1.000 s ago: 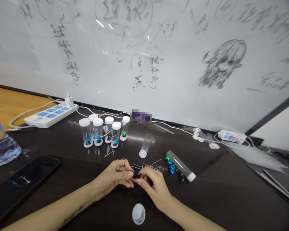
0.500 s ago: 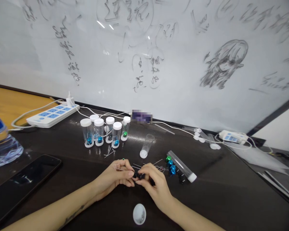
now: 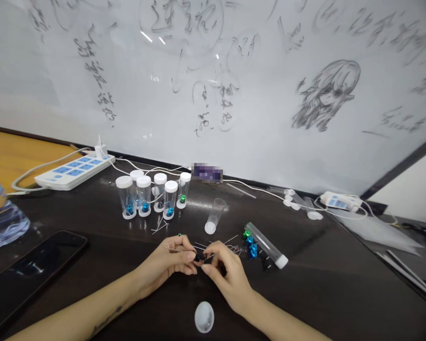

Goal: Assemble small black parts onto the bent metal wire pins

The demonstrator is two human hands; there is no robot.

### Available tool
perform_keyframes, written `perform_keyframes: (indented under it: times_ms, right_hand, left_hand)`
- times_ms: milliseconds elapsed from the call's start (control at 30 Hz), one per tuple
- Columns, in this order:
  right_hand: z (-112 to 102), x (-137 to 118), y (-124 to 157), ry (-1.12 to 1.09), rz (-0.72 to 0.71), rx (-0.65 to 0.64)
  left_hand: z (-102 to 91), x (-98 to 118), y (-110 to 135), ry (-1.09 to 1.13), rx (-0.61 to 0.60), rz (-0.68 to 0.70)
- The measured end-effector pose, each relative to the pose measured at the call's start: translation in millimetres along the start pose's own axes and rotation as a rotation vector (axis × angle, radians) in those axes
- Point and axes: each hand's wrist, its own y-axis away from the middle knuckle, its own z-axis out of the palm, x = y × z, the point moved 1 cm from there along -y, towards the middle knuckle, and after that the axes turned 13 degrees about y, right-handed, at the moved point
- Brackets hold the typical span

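Note:
My left hand [image 3: 170,263] and my right hand [image 3: 225,277] meet over the dark table [image 3: 323,284], fingers pinched together on a small black part [image 3: 199,258] between them. Thin metal pins [image 3: 216,245] lie scattered just behind my fingers. Small blue and green knobs [image 3: 250,244] sit to the right, beside a clear tube [image 3: 266,245] lying on its side. A second empty tube [image 3: 215,215] lies further back. A white cap [image 3: 204,316] rests on the table close to my wrists.
Several capped vials [image 3: 152,194] with blue or green knobs inside stand at the back left. A power strip [image 3: 74,166] and cables run along the whiteboard [image 3: 234,85]. A phone [image 3: 28,272] and a water bottle [image 3: 0,213] are at the left; loose caps [image 3: 298,206] at the right.
My hands stay pinched on the black part; the fingers shift slightly. The view has moved a little.

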Motion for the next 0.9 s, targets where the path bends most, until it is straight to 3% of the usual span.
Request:
perform_keyframes:
  times_ms: [900]
  right_hand:
    - [2.0, 1.2, -0.6, 0.066, 0.006, -0.105]
  left_hand:
    - [0.8, -1.2, -1.5, -0.023, -0.025, -0.014]
